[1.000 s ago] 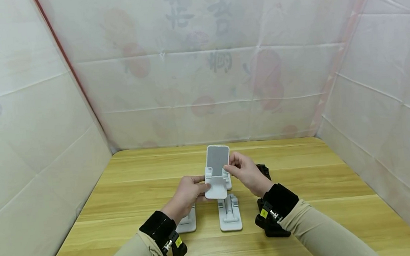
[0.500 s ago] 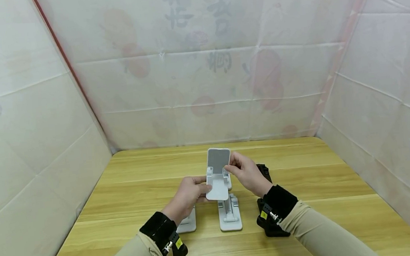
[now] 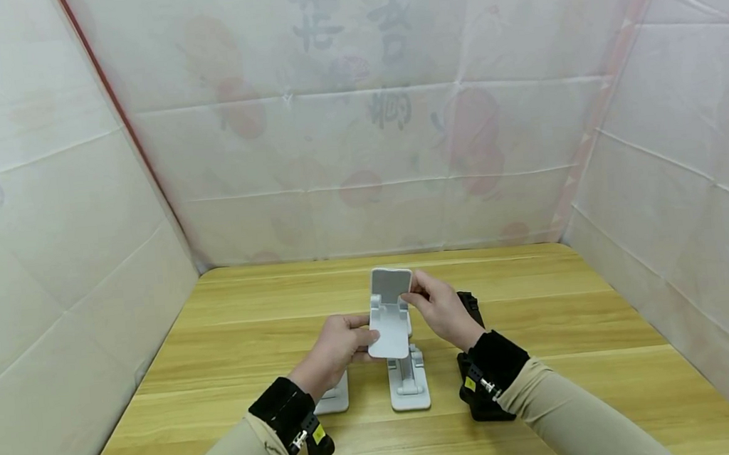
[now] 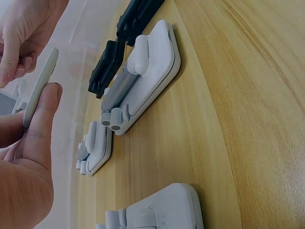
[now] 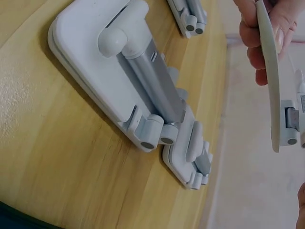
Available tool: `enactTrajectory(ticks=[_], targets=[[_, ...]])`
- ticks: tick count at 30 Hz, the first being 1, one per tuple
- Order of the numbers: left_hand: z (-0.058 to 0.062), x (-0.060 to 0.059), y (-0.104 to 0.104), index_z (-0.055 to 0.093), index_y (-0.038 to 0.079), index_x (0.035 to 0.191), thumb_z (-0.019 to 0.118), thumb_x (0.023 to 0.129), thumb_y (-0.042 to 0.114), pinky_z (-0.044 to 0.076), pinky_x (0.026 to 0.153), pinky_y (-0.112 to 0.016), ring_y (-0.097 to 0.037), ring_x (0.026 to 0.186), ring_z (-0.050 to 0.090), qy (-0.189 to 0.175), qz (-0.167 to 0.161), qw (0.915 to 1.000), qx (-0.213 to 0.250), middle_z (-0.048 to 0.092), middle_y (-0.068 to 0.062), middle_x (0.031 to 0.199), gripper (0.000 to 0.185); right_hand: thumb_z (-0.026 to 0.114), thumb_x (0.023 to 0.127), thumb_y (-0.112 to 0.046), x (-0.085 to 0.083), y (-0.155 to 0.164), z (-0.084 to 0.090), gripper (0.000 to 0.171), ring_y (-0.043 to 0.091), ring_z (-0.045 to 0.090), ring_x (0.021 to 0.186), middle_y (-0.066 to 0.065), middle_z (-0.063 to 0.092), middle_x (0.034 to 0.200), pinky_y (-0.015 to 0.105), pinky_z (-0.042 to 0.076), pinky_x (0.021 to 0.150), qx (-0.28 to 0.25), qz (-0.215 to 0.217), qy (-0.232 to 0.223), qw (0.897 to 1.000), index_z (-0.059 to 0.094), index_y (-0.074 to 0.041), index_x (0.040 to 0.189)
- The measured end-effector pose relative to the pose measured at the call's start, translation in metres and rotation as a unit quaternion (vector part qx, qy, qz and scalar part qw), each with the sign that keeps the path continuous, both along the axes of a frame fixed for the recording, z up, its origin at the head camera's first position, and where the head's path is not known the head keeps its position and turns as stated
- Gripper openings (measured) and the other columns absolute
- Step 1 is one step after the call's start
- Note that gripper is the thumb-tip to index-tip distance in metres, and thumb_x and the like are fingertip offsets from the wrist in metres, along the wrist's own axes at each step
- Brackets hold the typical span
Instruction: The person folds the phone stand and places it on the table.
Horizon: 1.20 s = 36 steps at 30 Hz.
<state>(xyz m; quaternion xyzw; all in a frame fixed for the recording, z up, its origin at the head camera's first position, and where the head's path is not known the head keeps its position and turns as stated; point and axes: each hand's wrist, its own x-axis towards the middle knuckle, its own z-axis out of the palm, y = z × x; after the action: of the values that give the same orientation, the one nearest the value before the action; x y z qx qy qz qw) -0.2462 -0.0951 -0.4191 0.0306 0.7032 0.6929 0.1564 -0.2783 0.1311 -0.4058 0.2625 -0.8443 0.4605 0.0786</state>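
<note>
Both hands hold a white folding phone stand (image 3: 389,313) above the tabletop (image 3: 231,324): left hand (image 3: 338,344) grip clamped on its base, right hand (image 3: 438,309) grip pinching its upright plate.

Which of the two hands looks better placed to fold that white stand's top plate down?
Probably the right hand: it pinches the upper plate of the white phone stand, while the left hand grips its lower plate.

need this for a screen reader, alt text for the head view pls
Two hands hold a white phone stand above a wooden table: the left hand grips its base, the right hand pinches its plate. Folded white stands and black stands lie below.
</note>
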Motion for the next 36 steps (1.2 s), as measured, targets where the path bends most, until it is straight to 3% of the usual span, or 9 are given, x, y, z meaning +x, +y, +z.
enactTrajectory(ticks=[6, 10, 14, 19, 22, 25, 27, 30, 36], targets=[[0.001, 0.000, 0.001, 0.054, -0.010, 0.141, 0.065, 0.098, 0.007, 0.062, 0.069, -0.029, -0.023, 0.087, 0.073, 0.003, -0.004, 1.0000, -0.001, 0.073, -0.020, 0.114, 0.047, 0.055, 0.107, -0.014, -0.002, 0.001, -0.005, 0.010, 0.016, 0.040, 0.080, 0.000, 0.052, 0.092, 0.036, 0.034, 0.069, -0.002, 0.002, 0.073, 0.997, 0.049, -0.013, 0.099], [0.001, 0.000, 0.002, 0.054, -0.009, 0.141, 0.065, 0.098, 0.007, 0.061, 0.068, -0.028, -0.023, 0.087, 0.073, 0.002, -0.005, 1.0000, -0.003, 0.073, -0.020, 0.114, 0.048, 0.055, 0.107, -0.015, -0.015, 0.003, -0.020, 0.012, 0.013, 0.038, 0.078, -0.003, 0.046, 0.089, 0.034, 0.031, 0.068, -0.013, 0.013, 0.127, 0.992, 0.048, -0.013, 0.097], [0.002, 0.000, 0.002, 0.054, -0.009, 0.141, 0.065, 0.098, 0.007, 0.061, 0.067, -0.027, -0.022, 0.087, 0.073, -0.001, -0.005, 1.0000, -0.002, 0.073, -0.020, 0.114, 0.047, 0.056, 0.107, -0.018, -0.014, 0.003, -0.019, 0.013, 0.014, 0.038, 0.076, -0.003, 0.047, 0.088, 0.033, 0.030, 0.066, -0.018, 0.008, 0.142, 0.990, 0.049, -0.014, 0.097], [0.002, 0.000, 0.003, 0.053, -0.010, 0.141, 0.064, 0.099, 0.006, 0.061, 0.067, -0.027, -0.022, 0.089, 0.074, -0.002, -0.004, 0.9999, 0.010, 0.072, -0.021, 0.116, 0.047, 0.058, 0.106, -0.020, -0.040, 0.012, -0.051, 0.005, 0.014, 0.040, 0.077, 0.000, 0.054, 0.091, 0.031, 0.032, 0.065, -0.009, -0.003, 0.163, 0.987, 0.057, -0.015, 0.108], [0.002, -0.001, 0.003, 0.053, -0.010, 0.142, 0.063, 0.099, 0.006, 0.062, 0.068, -0.029, -0.022, 0.089, 0.074, -0.002, -0.004, 0.9999, 0.016, 0.072, -0.022, 0.117, 0.046, 0.060, 0.105, -0.020, -0.040, 0.015, -0.053, 0.013, 0.014, 0.041, 0.076, 0.001, 0.056, 0.092, 0.032, 0.035, 0.064, 0.004, -0.018, 0.155, 0.988, 0.060, -0.016, 0.117], [0.002, -0.002, 0.002, 0.053, -0.010, 0.141, 0.064, 0.099, 0.006, 0.063, 0.071, -0.032, -0.023, 0.089, 0.074, 0.001, -0.004, 0.9998, 0.017, 0.072, -0.022, 0.117, 0.047, 0.061, 0.104, -0.019, -0.024, 0.011, -0.030, 0.018, 0.016, 0.044, 0.077, 0.004, 0.057, 0.094, 0.034, 0.037, 0.065, -0.014, -0.016, 0.136, 0.990, 0.061, -0.011, 0.120], [0.001, -0.002, 0.001, 0.052, -0.010, 0.142, 0.063, 0.099, 0.006, 0.064, 0.073, -0.034, -0.023, 0.089, 0.074, 0.000, -0.005, 0.9999, 0.016, 0.072, -0.022, 0.117, 0.047, 0.062, 0.104, -0.026, -0.017, 0.007, -0.016, 0.022, 0.012, 0.046, 0.075, 0.000, 0.058, 0.094, 0.030, 0.039, 0.061, -0.027, -0.025, 0.149, 0.988, 0.061, -0.014, 0.122], [-0.001, -0.003, 0.000, 0.051, -0.011, 0.142, 0.063, 0.099, 0.005, 0.064, 0.075, -0.035, -0.024, 0.090, 0.074, -0.004, -0.005, 0.9998, 0.016, 0.071, -0.023, 0.118, 0.048, 0.064, 0.102, -0.019, -0.003, 0.002, 0.009, 0.020, 0.012, 0.049, 0.076, 0.002, 0.061, 0.094, 0.028, 0.043, 0.065, -0.024, -0.032, 0.164, 0.986, 0.062, -0.008, 0.120], [-0.003, -0.004, -0.002, 0.051, -0.011, 0.142, 0.063, 0.099, 0.005, 0.064, 0.073, -0.033, -0.025, 0.090, 0.074, -0.013, 0.001, 0.9999, 0.010, 0.071, -0.022, 0.119, 0.048, 0.065, 0.101, -0.010, 0.002, -0.001, 0.023, 0.013, 0.006, 0.046, 0.078, -0.001, 0.062, 0.096, 0.025, 0.043, 0.068, 0.018, -0.042, 0.190, 0.981, 0.064, -0.009, 0.113]])
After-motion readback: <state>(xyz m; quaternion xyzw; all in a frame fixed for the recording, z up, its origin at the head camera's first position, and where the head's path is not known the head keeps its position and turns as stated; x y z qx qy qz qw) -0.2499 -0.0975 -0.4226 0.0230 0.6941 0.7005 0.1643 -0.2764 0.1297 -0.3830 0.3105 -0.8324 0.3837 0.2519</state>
